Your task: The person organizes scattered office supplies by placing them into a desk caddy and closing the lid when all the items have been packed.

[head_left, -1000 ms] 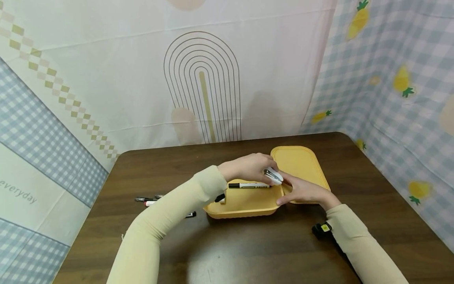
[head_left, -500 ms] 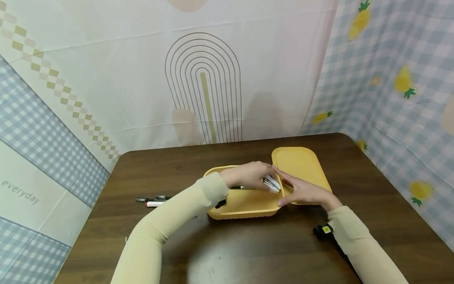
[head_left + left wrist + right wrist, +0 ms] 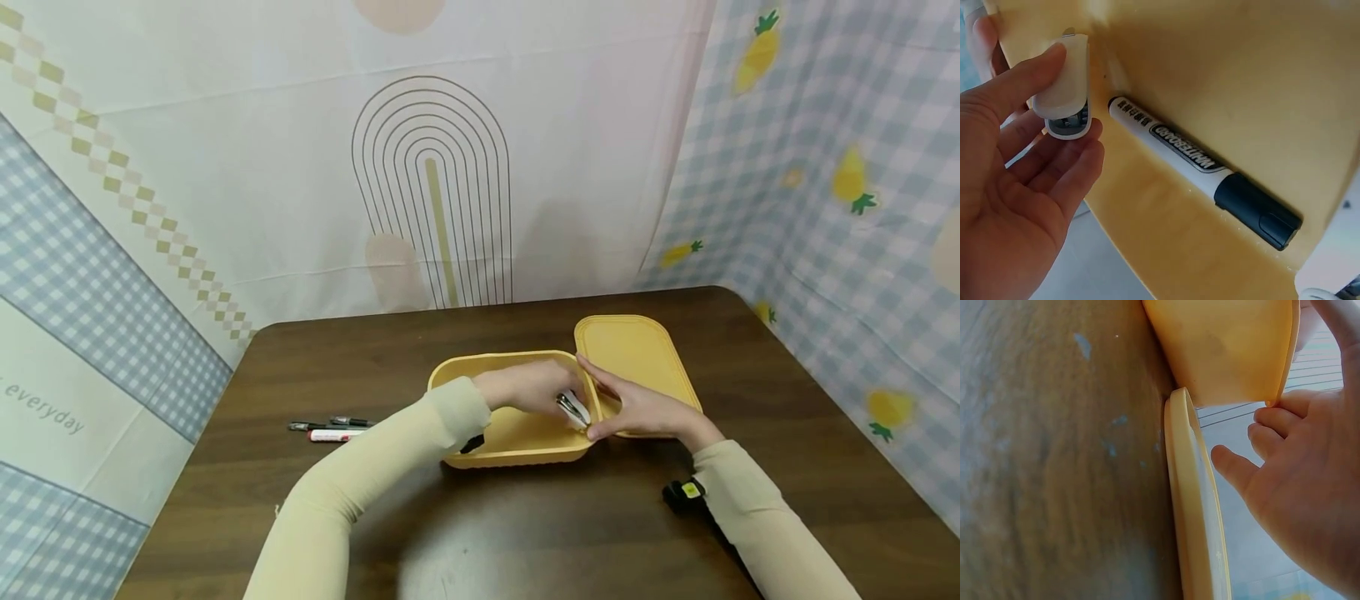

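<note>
A small white stapler (image 3: 1063, 87) is pinched between the thumb and fingers of my left hand (image 3: 528, 386), low inside the right end of a yellow plastic box (image 3: 517, 457). Its metal part shows in the head view. Beside it on the box floor lies a white whiteboard marker (image 3: 1172, 147) with a black cap, which the left hand and arm hide in the head view. My right hand (image 3: 637, 408) spans the box's right end, thumb at the near corner and index finger at the far one. In the right wrist view, other fingers (image 3: 1279, 419) are bent against the rim.
A yellow lid (image 3: 633, 354) lies flat on the dark wooden table (image 3: 525, 533), behind and right of the box. Left of the box are black pens (image 3: 352, 422) and a white marker with a red end (image 3: 333, 435). Part of another white object (image 3: 1335, 250) shows in the left wrist view.
My left hand has lowered the stapler from above the rim down into the box's right end. The right hand has stayed at that end.
</note>
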A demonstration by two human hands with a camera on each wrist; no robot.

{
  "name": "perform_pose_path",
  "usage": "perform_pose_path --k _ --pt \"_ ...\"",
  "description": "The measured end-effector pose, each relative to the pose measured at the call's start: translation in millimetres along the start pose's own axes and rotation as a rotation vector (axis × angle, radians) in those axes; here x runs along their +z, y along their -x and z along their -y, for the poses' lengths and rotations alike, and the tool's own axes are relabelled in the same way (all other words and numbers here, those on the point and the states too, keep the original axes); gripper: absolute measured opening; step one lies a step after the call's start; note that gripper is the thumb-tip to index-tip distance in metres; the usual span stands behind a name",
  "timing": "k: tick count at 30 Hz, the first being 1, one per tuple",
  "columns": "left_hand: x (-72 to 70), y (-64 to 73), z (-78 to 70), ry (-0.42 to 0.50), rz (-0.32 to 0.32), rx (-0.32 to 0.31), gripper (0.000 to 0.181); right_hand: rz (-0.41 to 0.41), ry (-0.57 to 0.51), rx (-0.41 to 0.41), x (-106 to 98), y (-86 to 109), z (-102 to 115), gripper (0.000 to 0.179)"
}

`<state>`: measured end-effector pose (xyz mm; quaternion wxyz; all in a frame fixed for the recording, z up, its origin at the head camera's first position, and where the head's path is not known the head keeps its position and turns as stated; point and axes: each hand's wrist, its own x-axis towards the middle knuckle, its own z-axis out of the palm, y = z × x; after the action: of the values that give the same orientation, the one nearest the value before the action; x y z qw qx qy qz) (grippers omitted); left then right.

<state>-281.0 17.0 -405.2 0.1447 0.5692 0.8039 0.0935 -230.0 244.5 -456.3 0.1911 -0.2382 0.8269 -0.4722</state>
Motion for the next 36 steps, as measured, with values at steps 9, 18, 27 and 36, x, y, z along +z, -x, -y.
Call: perform_pose_path --k 9,18,27,36 --pt "7.6 -5.3 2.8 0.009 0.049 -0.002 0.019 -0.007 0.021 0.002 -1 -0.2 0 0.114" --pt "5.9 -7.2 1.6 0.036 0.083 -0.035 0.021 -0.007 0.027 0.011 0 0.0 0 0.115" --pt "8.5 -9.2 4.1 0.035 0.100 -0.038 0.024 -0.006 0.021 0.004 0 -0.3 -1 0.115" --pt "11.6 -8.1 7.2 0.028 0.106 -0.048 0.026 -0.004 -0.001 0.000 1 0.1 0 0.113"
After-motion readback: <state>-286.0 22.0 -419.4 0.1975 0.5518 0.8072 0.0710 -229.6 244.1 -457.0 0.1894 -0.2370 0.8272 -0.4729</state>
